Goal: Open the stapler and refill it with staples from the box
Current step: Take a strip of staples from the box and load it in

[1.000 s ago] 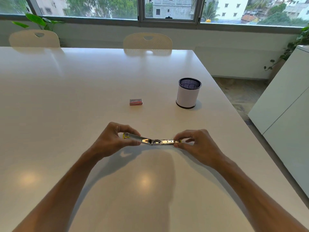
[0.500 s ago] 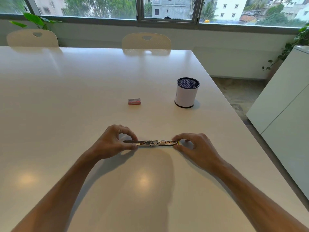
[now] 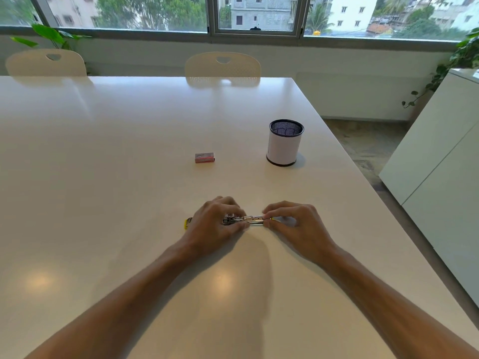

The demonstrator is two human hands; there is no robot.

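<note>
Both hands pinch the stapler [image 3: 246, 220] low over the table [image 3: 129, 190]: left hand [image 3: 213, 224] at its hinge, right hand [image 3: 295, 224] at the tip. I judge it small, rigid, slick metal, best held by its side edges. Box [image 3: 204, 157] lies well apart, untouched.

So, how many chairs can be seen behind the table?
2. One chair is at the far left of the table, the other chair near its far middle. More may be out of view.
</note>
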